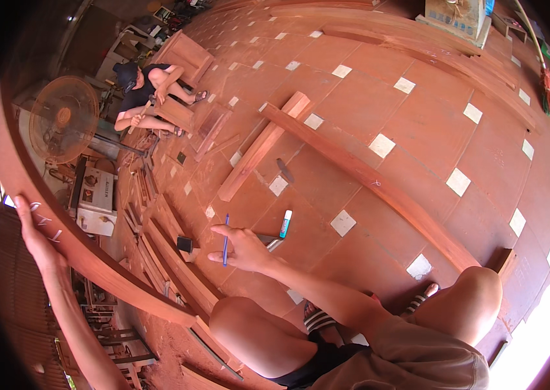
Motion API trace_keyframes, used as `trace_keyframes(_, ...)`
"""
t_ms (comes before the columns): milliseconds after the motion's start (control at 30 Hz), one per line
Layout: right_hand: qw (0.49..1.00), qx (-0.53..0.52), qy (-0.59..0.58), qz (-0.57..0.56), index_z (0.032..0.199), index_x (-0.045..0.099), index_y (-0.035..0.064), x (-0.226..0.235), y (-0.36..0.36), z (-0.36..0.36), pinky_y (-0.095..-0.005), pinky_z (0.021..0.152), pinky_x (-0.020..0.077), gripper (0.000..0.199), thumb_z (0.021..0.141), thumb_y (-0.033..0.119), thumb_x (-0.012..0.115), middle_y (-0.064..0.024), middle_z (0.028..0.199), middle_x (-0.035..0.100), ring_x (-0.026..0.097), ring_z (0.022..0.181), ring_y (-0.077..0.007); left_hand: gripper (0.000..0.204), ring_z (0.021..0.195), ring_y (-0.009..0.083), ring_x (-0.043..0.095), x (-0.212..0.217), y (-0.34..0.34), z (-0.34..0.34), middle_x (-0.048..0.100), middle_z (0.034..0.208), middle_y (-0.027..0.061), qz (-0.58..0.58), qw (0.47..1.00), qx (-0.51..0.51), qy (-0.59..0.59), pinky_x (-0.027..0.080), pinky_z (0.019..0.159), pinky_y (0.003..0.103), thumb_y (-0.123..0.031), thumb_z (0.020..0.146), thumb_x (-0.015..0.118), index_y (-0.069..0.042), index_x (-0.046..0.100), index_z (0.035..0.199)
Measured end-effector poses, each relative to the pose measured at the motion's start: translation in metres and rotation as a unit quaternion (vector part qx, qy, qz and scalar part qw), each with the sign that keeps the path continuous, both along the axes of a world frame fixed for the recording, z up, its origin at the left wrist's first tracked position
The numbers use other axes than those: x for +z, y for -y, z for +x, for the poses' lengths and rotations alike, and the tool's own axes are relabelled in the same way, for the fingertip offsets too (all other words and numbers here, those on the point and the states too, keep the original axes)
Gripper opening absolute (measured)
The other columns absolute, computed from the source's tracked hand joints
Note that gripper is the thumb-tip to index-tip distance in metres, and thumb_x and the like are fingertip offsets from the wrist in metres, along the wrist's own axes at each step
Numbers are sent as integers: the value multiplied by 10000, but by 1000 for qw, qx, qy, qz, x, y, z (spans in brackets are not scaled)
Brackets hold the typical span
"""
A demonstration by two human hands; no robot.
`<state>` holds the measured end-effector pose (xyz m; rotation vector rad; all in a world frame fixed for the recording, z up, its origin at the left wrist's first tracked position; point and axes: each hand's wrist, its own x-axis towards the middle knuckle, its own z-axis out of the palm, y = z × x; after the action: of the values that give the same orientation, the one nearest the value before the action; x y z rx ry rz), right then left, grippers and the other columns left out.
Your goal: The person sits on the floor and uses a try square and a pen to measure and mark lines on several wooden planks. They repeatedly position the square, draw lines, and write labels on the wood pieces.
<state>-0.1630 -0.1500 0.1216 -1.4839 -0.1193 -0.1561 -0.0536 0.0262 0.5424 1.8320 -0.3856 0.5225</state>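
My left hand (42,247) grips a long reddish wooden board (125,286) that is raised at the left, with pale marks written near the thumb. My right hand (247,250) holds a blue pen (225,242) between its fingers, above the tiled floor and apart from the board. Just beyond that hand lies a tube with a teal body and white cap (285,224). A flat metal tool (274,244) is partly hidden behind the hand. Left of the pen, a small black block (184,244) rests by some timber strips.
Two beams cross on the floor ahead: a short one (249,162) and a long one (379,185). A person (137,91) sits at far left, working wood with a hammer-like tool. A fan (64,120) stands nearer. More planks (418,42) lie at the back.
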Motion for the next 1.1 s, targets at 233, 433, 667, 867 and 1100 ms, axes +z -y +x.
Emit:
trace_keyframes(233, 959, -185, 141, -160, 1628, 409, 61, -8, -1, -3, -544, 1236, 411, 1120, 713, 350, 987, -232, 1667, 456, 458, 1523, -428, 644, 1304, 266, 649, 88, -43, -41, 654, 1467, 93, -150, 973, 41, 169, 537, 1125, 442, -548, 1105, 572, -53, 563, 1516)
trace_keyframes(433, 904, -257, 167, -297, 1594, 470, 98, 3, 52, -1, -554, 1302, 305, 1123, 649, 379, 1008, -184, 1713, 401, 380, 1585, -380, 659, 1391, 304, 590, -17, -80, -43, 587, 1543, 105, -266, 939, 101, 193, 505, 1178, 555, -592, 1133, 411, -117, 490, 1582)
trace_keyframes(667, 871, -244, 155, -397, 1475, 591, 137, -32, 107, -27, -595, 1301, 294, 901, 685, 313, 987, -133, 1529, 587, 500, 1475, -347, 706, 1377, 338, 605, -192, -152, -16, 629, 1501, 100, -419, 884, 194, 76, 521, 1150, 597, -666, 1112, 308, -153, 573, 1518)
trace_keyframes(867, 822, -253, 193, -472, 1303, 710, 119, -30, 141, -42, -648, 1280, 299, 689, 639, 28, 870, -107, 1049, 648, 649, 1066, -351, 511, 1016, 239, 698, -373, -209, -31, 740, 1052, -3, -503, 841, 137, -141, 562, 993, 621, -690, 977, 463, -244, 700, 1051)
trace_keyframes(1100, 837, -124, 101, -523, 1292, 694, 46, -60, 185, -44, -640, 1302, 261, 738, 611, 137, 962, -119, 1076, 681, 650, 1138, -366, 604, 994, 169, 608, -511, -153, -72, 636, 976, -92, -681, 608, 274, -302, 550, 948, 547, -854, 964, 364, -296, 588, 909)
